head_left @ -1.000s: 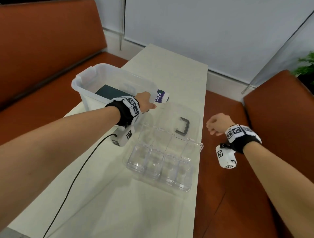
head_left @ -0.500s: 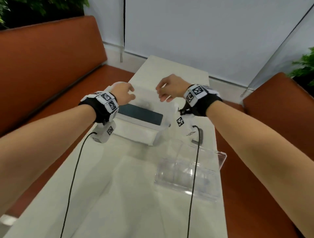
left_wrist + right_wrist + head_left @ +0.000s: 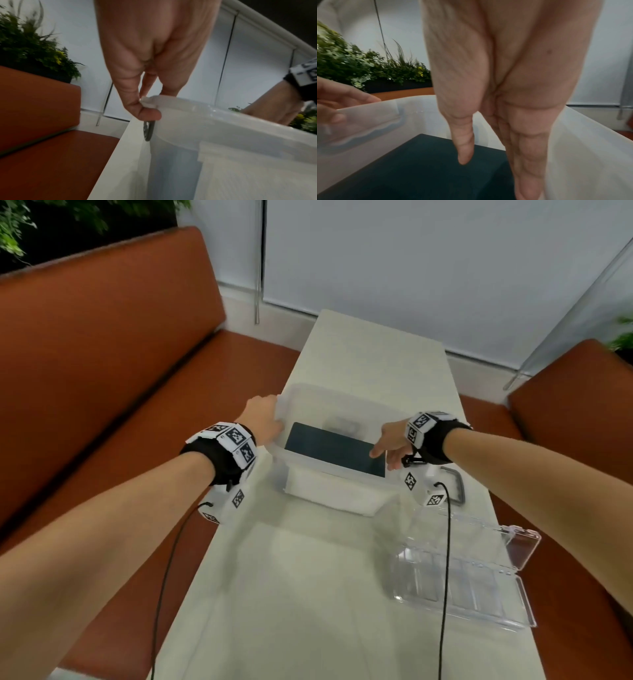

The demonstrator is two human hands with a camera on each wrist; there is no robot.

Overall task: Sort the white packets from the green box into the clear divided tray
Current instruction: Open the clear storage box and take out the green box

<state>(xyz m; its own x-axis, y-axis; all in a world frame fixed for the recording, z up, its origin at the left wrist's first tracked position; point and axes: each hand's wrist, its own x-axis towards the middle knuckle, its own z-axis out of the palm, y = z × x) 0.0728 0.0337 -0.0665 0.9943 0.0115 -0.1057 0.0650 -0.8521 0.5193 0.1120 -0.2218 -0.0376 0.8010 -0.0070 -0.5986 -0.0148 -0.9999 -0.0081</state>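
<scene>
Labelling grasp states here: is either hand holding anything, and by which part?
The left hand pinches the translucent bin by its left rim. The right hand holds nothing; its straight fingers reach into the bin over the green box.

A long pale table (image 3: 373, 354) is running between two orange benches, bearing a translucent plastic bin (image 3: 329, 494) sitting between the two hands and a clear divided tray (image 3: 459, 583) lying open below the right wrist.

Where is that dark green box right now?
In the head view, the green box lies inside the translucent bin mid-table, between the left hand and the right hand.
</scene>
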